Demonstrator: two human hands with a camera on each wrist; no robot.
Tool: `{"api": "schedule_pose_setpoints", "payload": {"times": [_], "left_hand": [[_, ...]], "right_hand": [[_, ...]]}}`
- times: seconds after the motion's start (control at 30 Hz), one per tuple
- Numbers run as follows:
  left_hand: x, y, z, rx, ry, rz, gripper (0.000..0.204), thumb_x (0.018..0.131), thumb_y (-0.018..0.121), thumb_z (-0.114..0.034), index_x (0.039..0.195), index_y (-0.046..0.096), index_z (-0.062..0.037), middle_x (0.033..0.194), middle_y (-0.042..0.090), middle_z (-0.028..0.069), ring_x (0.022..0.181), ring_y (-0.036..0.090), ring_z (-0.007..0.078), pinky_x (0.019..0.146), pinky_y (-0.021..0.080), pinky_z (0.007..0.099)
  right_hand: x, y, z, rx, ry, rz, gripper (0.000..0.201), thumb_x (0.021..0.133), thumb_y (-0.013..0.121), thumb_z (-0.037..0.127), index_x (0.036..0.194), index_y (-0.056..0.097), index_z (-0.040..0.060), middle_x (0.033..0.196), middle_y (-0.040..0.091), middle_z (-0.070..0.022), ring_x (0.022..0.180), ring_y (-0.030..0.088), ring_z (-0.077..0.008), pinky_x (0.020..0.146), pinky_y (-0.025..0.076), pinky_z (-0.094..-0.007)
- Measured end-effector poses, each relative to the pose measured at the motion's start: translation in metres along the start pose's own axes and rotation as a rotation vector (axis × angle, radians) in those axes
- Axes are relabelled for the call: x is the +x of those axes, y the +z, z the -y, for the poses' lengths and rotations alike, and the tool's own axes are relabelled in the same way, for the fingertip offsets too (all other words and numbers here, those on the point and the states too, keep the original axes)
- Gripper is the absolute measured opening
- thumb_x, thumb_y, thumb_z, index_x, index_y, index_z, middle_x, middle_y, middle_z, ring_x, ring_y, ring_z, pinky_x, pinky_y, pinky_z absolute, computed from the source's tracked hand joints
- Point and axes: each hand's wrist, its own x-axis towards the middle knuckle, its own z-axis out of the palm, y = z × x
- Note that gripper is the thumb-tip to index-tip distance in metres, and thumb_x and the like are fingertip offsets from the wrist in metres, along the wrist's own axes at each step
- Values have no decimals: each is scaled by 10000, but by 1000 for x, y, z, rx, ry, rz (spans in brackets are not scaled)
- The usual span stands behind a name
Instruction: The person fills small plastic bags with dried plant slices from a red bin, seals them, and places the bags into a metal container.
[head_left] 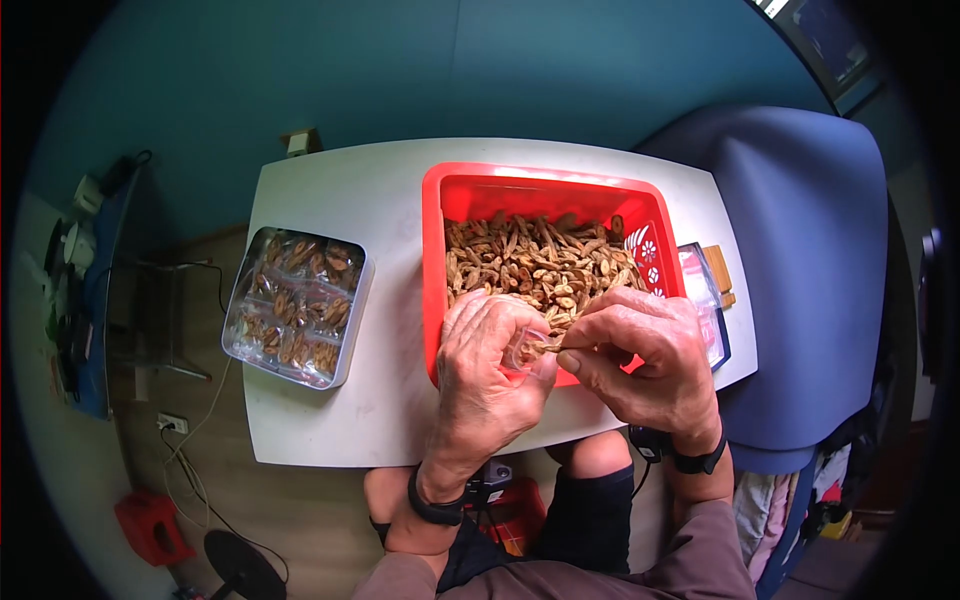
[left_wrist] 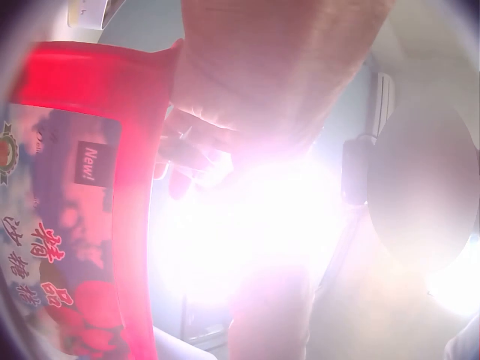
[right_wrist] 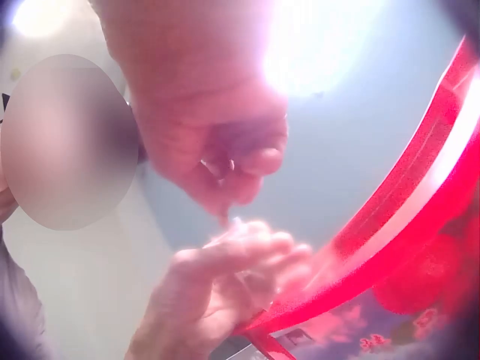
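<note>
My left hand (head_left: 490, 385) holds a small clear zip bag (head_left: 520, 352) over the near side of a red plastic basket (head_left: 433, 240). Some brown dried slices show inside the bag. At its mouth, my right hand (head_left: 650, 350) pinches a thin dried slice (head_left: 553, 347) between thumb and forefinger. Loose dried slices (head_left: 540, 255) fill much of the basket below both hands. In the right wrist view, the right hand (right_wrist: 217, 142) is above the left hand (right_wrist: 225, 285), beside the red rim. Glare washes out much of the left wrist view.
On the left of the white table (head_left: 395, 420) stands a metal tin (head_left: 362, 310) with several filled bags (head_left: 300, 300). Right of the basket lies a dark-edged tray (head_left: 722, 350) with clear bags, beside a wooden piece (head_left: 717, 272). A large blue panel (head_left: 800, 270) borders the table's right side.
</note>
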Motion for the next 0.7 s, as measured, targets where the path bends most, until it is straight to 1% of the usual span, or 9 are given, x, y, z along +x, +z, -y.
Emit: {"api": "schedule_pose_setpoints", "payload": {"times": [0.1, 0.3, 0.4, 0.6, 0.7], "left_hand": [[0, 0, -1, -21, -34, -16, 325, 652, 762, -17, 925, 601, -90, 891, 634, 88, 916, 626, 341, 1033, 423, 495], [1, 1, 1, -3, -22, -14, 333, 639, 760, -23, 918, 592, -92, 864, 625, 79, 901, 625, 334, 1027, 424, 495], [1, 1, 2, 29, 23, -21, 330, 639, 760, -33, 918, 594, -92, 861, 624, 81, 897, 626, 334, 1029, 423, 497], [1, 1, -1, 28, -12, -10, 294, 675, 757, -54, 921, 601, -92, 856, 621, 83, 896, 627, 331, 1030, 424, 503], [1, 1, -2, 38, -17, -16, 269, 702, 754, -61, 921, 601, -93, 847, 618, 82, 881, 628, 329, 1026, 427, 504]], "right_hand": [[2, 0, -1, -66, -9, 15, 152, 748, 820, 86, 837, 698, 72, 693, 622, -55, 597, 633, -220, 516, 483, -329], [3, 1, 0, -50, -5, 52, 155, 752, 815, 102, 833, 685, 73, 675, 606, -54, 587, 622, -225, 515, 477, -345], [3, 2, 0, -56, 2, 68, 160, 750, 816, 112, 827, 681, 71, 678, 608, -58, 591, 625, -229, 519, 481, -347], [5, 3, 2, -65, 23, 73, 150, 754, 810, 122, 828, 689, 72, 682, 615, -67, 610, 642, -247, 530, 491, -366], [8, 5, 2, -88, 15, 112, 143, 765, 802, 130, 849, 703, 71, 685, 619, -72, 618, 647, -253, 537, 497, -370]]}}
